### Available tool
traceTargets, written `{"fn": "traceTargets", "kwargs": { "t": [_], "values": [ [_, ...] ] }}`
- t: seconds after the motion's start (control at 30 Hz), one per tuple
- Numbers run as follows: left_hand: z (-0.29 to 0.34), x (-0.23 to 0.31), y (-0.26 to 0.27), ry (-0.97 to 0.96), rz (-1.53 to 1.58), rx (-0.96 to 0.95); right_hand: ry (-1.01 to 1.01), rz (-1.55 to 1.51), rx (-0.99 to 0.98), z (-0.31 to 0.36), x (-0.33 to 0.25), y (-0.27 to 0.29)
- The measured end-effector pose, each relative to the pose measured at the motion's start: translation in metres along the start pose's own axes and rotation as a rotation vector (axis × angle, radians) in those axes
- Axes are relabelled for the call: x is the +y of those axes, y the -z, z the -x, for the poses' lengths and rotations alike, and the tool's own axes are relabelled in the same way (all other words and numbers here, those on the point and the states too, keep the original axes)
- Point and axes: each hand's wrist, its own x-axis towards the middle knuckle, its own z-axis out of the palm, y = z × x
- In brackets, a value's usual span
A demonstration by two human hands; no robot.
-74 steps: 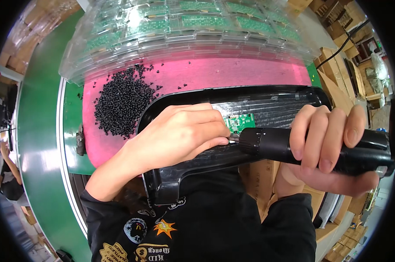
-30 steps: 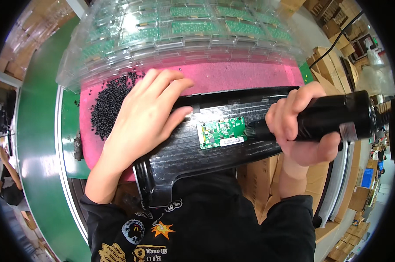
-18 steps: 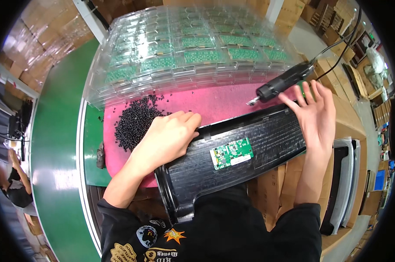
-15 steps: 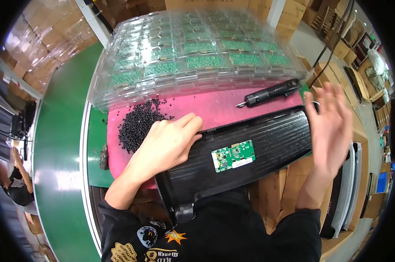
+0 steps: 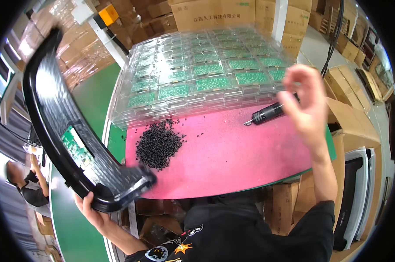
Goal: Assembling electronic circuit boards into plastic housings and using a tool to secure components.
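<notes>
My left hand (image 5: 93,211) grips the lower end of a long, curved black plastic panel (image 5: 54,89), which stands tilted up at the left, over the green surface. A green circuit board (image 5: 76,143) sits on the panel's inner face. At the right, my right hand (image 5: 308,102) is raised with fingers loosely curved and thumb apart; it looks bare, though slightly blurred. Below and beside it, a black electric screwdriver (image 5: 266,114) lies on the pink mat (image 5: 223,161), its bit pointing left. The hand covers its rear end from sight.
A heap of small black screws (image 5: 159,147) covers the mat's left part. Stacked clear trays (image 5: 206,94) of green circuit boards stand behind. A cardboard box (image 5: 356,196) with wrapped black panels is at the right. Another person (image 5: 29,185) sits beyond the green surface (image 5: 68,227).
The black panel has swung from lying across the mat to upright at the left, carried by my left hand. My right hand has let go of its end and moved up toward the screwdriver.
</notes>
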Motion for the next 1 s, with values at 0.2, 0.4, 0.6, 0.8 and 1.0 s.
{"fn": "traceTargets", "kwargs": {
  "t": [0.2,0.4,0.6,0.8,1.0],
  "values": [
    [-0.031,-0.004,0.036,0.134,0.221,0.259,-0.044,0.795,-0.541,-0.008,0.083,-0.004],
    [-0.081,-0.046,0.128,-0.031,0.153,0.283,0.138,0.910,-0.609,-0.032,0.101,-0.002],
    [-0.102,-0.079,0.041,-0.037,0.114,0.216,0.421,1.125,-0.459,-0.087,0.096,-0.026],
    [-0.049,-0.041,0.022,-0.411,-0.071,0.093,0.583,1.280,-0.209,-0.135,0.069,-0.003],
    [-0.015,-0.016,0.036,-0.801,-0.308,-0.028,0.772,1.326,0.094,-0.157,-0.038,0.028]
  ]
}}
